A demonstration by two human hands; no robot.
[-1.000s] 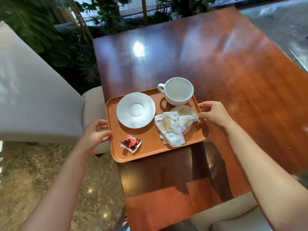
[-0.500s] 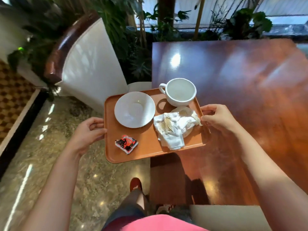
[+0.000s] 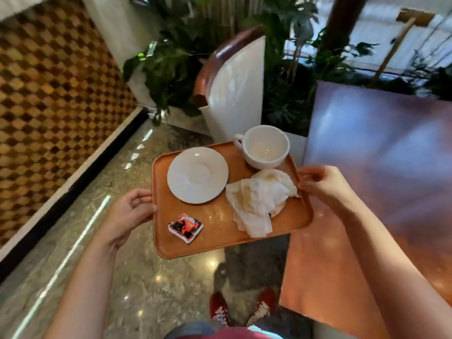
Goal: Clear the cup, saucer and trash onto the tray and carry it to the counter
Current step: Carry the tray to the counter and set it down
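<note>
Over marble floor (image 3: pixel 151 285), tray (image 3: pixel 220 218) lies crosswise

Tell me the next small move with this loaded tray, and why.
Probably keep the tray level and step away from the table: both hands, left hand and right hand, grip its sides, and the cup, saucer, napkins and wrapper sit loose on it.

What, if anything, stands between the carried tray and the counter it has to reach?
The counter is not in view, so the full route cannot be judged. The tray, held by the left hand and right hand, hangs over open floor. The armchair stands just beyond it, and the table flanks its right.
</note>
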